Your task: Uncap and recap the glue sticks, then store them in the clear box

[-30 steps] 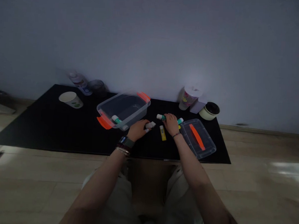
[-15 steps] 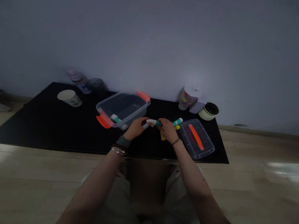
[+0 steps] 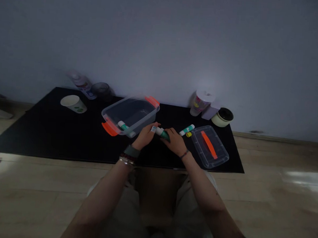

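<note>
My left hand [image 3: 146, 136] and my right hand [image 3: 175, 142] both grip a white-and-green glue stick [image 3: 160, 132] between them. The left fingers are around its white end, and the right fingers are on its green body. A second green-and-white glue stick [image 3: 187, 130] lies on the table just beyond my right hand. Beside it shows a small yellow object [image 3: 188, 134]. A third glue stick [image 3: 123, 125] lies inside a transparent plastic box [image 3: 129, 114] with orange clips, just left of my left hand.
The black tabletop [image 3: 41, 134] holds a transparent lid with an orange handle [image 3: 209, 146] at right. A paper cup [image 3: 73, 104] stands at far left. A lidded plastic cup [image 3: 201, 103] and a cream-coloured bowl [image 3: 223, 117] stand at the back right. A wall rises behind.
The glue stick in both hands has shifted left and tilted, with my right hand lower on it. The second glue stick now lies apart on the table, with no hand on it.
</note>
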A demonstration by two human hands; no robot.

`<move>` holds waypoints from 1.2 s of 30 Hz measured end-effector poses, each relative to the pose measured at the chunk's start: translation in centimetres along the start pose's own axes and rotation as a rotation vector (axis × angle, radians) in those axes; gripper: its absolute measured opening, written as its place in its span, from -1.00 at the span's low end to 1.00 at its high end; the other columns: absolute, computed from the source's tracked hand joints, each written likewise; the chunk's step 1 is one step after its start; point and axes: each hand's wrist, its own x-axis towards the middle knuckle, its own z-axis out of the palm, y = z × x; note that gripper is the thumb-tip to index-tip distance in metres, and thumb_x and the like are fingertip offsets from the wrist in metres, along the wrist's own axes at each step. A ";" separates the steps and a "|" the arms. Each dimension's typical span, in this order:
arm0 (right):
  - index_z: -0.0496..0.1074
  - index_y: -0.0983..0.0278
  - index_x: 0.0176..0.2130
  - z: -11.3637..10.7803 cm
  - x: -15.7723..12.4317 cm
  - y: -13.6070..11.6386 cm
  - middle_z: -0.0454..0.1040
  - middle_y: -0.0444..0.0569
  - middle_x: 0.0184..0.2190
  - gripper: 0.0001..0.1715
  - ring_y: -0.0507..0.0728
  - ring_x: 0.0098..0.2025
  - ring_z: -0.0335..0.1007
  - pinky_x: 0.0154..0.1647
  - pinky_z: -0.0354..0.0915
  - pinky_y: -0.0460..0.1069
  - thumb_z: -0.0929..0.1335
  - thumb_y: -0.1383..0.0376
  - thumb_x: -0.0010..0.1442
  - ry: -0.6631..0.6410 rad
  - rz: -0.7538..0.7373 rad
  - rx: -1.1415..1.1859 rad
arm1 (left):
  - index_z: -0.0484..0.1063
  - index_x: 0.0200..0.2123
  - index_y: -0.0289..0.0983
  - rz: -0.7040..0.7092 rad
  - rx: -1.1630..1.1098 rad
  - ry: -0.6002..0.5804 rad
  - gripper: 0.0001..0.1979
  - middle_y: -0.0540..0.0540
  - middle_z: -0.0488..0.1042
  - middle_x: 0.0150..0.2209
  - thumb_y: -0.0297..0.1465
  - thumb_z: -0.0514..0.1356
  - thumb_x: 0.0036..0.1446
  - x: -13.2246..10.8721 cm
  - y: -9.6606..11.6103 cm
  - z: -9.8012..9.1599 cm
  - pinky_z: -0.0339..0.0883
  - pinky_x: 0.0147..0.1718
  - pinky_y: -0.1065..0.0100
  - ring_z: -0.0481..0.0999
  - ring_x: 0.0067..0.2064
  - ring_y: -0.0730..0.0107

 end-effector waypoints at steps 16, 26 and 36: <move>0.49 0.26 -0.07 -0.8 0.1 -1.7 0.62 0.08 -0.20 -0.58 0.20 -0.18 0.56 -0.28 0.25 -0.04 0.32 -0.01 0.34 -0.137 0.300 0.025 | 0.35 0.25 -0.35 0.124 -0.137 -0.049 -0.37 -0.32 0.43 0.23 -0.03 -0.10 0.39 -1.6 1.1 1.9 0.23 0.29 0.03 0.43 0.25 0.09; 0.48 0.24 -0.03 -1.2 0.0 -2.3 0.61 0.09 -0.15 -0.63 0.26 -0.12 0.58 -0.25 0.31 0.00 0.31 0.06 0.34 -0.174 0.378 -0.103 | 0.34 0.23 -0.31 0.106 -0.197 -0.056 -0.44 -0.31 0.48 0.17 -0.06 0.03 0.36 -2.1 1.6 3.1 0.30 0.23 0.04 0.48 0.20 0.08; 0.42 0.23 0.02 -2.1 0.1 -3.0 0.60 0.08 -0.12 -0.62 0.23 -0.09 0.57 -0.20 0.33 0.00 0.25 0.07 0.38 -0.211 0.389 -0.168 | 0.51 -0.14 -0.36 -0.233 -0.902 0.106 -0.50 -0.28 0.61 -0.09 -0.03 0.07 0.29 -0.1 3.4 4.1 0.42 0.09 0.09 0.60 0.03 0.06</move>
